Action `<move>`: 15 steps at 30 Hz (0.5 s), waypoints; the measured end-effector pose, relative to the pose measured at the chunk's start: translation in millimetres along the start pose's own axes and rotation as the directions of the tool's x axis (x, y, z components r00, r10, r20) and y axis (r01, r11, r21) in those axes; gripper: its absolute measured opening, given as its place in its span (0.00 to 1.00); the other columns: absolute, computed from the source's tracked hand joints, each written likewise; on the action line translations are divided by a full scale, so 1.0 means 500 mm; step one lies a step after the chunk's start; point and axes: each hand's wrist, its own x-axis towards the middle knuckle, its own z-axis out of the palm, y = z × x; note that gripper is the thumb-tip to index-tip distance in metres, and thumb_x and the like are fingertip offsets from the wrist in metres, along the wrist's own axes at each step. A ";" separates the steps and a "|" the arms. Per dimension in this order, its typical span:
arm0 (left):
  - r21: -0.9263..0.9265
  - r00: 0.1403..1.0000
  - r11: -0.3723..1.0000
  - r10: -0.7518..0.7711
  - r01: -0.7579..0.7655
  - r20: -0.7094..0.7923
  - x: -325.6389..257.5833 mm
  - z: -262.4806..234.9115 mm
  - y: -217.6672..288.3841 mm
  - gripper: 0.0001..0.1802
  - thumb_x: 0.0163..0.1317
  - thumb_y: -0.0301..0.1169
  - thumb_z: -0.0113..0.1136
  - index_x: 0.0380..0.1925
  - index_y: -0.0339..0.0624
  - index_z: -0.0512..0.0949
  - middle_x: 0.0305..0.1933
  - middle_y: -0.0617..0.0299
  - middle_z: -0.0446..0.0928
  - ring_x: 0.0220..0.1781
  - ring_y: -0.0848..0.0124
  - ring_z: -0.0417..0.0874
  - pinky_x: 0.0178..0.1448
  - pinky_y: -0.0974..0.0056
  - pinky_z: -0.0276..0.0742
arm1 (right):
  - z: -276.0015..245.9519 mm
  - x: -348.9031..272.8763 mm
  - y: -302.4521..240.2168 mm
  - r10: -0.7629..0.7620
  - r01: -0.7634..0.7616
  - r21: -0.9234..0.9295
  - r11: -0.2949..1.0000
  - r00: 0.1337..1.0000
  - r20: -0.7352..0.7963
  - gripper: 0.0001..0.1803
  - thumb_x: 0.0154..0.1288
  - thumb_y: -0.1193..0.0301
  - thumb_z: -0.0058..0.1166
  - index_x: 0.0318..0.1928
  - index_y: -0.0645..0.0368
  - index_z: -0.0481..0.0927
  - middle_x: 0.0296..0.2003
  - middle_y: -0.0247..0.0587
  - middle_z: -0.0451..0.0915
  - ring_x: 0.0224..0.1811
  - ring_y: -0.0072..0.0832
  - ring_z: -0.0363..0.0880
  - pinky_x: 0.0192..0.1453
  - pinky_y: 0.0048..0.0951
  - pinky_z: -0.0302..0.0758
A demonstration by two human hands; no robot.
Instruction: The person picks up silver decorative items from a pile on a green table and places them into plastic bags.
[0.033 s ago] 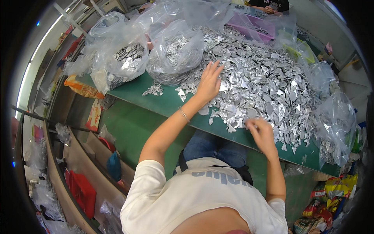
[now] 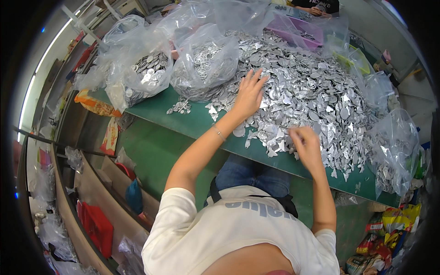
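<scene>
A wide heap of small flat silver-grey metal pieces [image 2: 311, 87], some round and some irregular in outline, covers much of the green table [image 2: 183, 120]. My left hand [image 2: 250, 97] rests on the heap's left part with its fingers stretched and apart, holding nothing I can see. At the heap's near edge, my right hand [image 2: 307, 144] has its fingers curled together over the pieces. Whatever may be between those fingertips is hidden. A clear plastic bag [image 2: 206, 68] of metal pieces stands just beyond my left hand.
Another clear bag [image 2: 144, 75] of round pieces stands at the far left of the table. A purple bin [image 2: 298, 32] sits behind the heap, and a plastic bag [image 2: 394, 146] hangs at the right edge. Across the table is another person's hand [image 2: 316, 11]. Shelving holds a red container [image 2: 96, 229].
My right hand has shifted slightly up onto the heap, and the round disc beside its fingertips no longer shows. My left hand has moved a little to the right.
</scene>
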 end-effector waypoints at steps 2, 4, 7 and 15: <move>0.101 0.998 0.994 -0.044 0.039 0.048 0.029 0.020 0.012 0.27 0.54 0.30 0.56 0.56 0.43 0.64 0.64 0.50 0.58 0.67 0.46 0.52 0.62 0.34 0.50 | 0.051 0.100 0.028 -0.062 0.030 -0.188 0.982 0.984 -0.169 0.11 0.57 0.69 0.54 0.33 0.65 0.79 0.31 0.45 0.77 0.36 0.39 0.72 0.42 0.34 0.67; 0.129 0.964 0.960 -0.260 0.250 0.063 0.024 0.048 -0.002 0.28 0.54 0.32 0.57 0.56 0.43 0.64 0.63 0.48 0.59 0.67 0.46 0.53 0.62 0.34 0.50 | 0.100 0.155 0.040 -0.036 -0.042 -0.477 0.878 0.988 -0.153 0.15 0.54 0.64 0.57 0.33 0.66 0.79 0.33 0.44 0.75 0.41 0.38 0.69 0.46 0.35 0.64; 0.055 0.948 0.949 -0.315 0.312 0.049 0.009 0.048 -0.018 0.23 0.54 0.32 0.58 0.52 0.42 0.69 0.58 0.45 0.63 0.62 0.47 0.60 0.61 0.44 0.58 | 0.156 0.197 0.047 0.045 -0.091 -0.694 0.714 0.995 -0.085 0.20 0.51 0.59 0.60 0.32 0.66 0.79 0.35 0.42 0.74 0.44 0.35 0.66 0.49 0.36 0.60; -0.139 0.982 0.979 -0.163 0.149 -0.099 -0.069 -0.006 -0.048 0.13 0.50 0.16 0.53 0.37 0.36 0.75 0.44 0.53 0.73 0.50 0.55 0.74 0.56 0.55 0.67 | 0.160 0.211 0.081 -0.027 -0.077 -0.439 0.895 0.974 -0.226 0.05 0.48 0.73 0.57 0.24 0.59 0.75 0.27 0.38 0.73 0.39 0.35 0.68 0.46 0.37 0.58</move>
